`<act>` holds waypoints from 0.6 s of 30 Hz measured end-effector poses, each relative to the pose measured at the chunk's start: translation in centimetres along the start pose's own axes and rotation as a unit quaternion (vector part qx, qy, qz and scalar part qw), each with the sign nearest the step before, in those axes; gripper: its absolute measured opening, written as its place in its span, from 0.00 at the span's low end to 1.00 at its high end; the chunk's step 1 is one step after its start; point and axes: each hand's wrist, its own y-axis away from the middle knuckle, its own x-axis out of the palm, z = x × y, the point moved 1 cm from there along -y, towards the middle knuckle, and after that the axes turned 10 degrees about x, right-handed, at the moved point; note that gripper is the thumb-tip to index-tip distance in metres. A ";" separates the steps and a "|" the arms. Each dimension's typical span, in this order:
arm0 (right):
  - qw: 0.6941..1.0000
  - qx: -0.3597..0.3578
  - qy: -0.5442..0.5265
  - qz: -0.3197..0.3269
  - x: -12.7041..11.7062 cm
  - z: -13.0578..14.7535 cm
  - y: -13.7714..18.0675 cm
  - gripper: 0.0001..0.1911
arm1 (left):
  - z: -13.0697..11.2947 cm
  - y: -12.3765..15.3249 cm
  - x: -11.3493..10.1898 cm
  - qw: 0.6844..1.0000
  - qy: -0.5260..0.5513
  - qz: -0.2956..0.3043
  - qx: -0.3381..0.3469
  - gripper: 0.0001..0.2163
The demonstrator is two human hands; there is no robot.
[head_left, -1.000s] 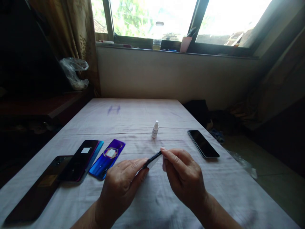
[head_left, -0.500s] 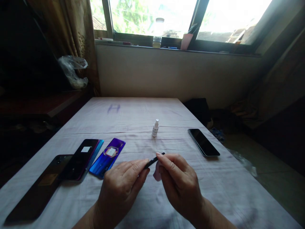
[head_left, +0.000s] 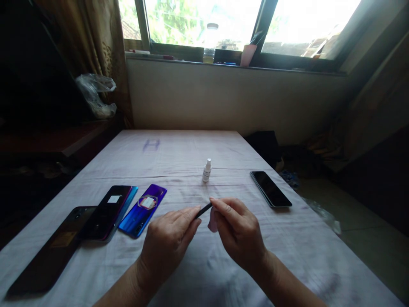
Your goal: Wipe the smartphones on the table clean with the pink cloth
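My left hand (head_left: 169, 234) is closed on one end of a slim black phone (head_left: 203, 210), which shows only its narrow edge and tilts up to the right. At the other end, my right hand (head_left: 238, 232) pinches a small pinkish cloth (head_left: 212, 221) against the phone; most of the cloth is hidden by the fingers. Beyond the hands a small white spray bottle (head_left: 206, 171) stands upright. Left of my left hand lies a blue-purple phone (head_left: 143, 211), back up. A phone with a dark screen (head_left: 270, 189) lies to the right.
At the left, a black phone with a white sticker (head_left: 107, 215) overlaps a dark brown phone (head_left: 47, 256); a blue edge shows beneath the black one. A pale cloth (head_left: 179, 149) covers the table. A window sill behind holds a jar (head_left: 209, 55) and a pink cup (head_left: 248, 55).
Both hands have risen slightly with the phone between them. The right hand has shifted a little with the cloth along the phone's far end. The view has moved slightly.
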 end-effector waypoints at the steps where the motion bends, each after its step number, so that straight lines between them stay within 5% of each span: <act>1: 1.000 0.007 0.002 0.005 0.2 -0.4 0.1 0.23 | 0.1 0.3 0.2 1.000 -0.002 0.011 -0.001 0.10; 10: 0.999 0.042 0.019 0.026 1.9 -2.6 1.5 0.17 | 0.6 1.2 1.5 0.986 -0.070 0.150 -0.002 0.12; 18: 0.997 0.039 0.062 0.011 2.0 -3.1 2.0 0.18 | 2.1 0.6 1.1 0.986 -0.032 0.166 -0.017 0.11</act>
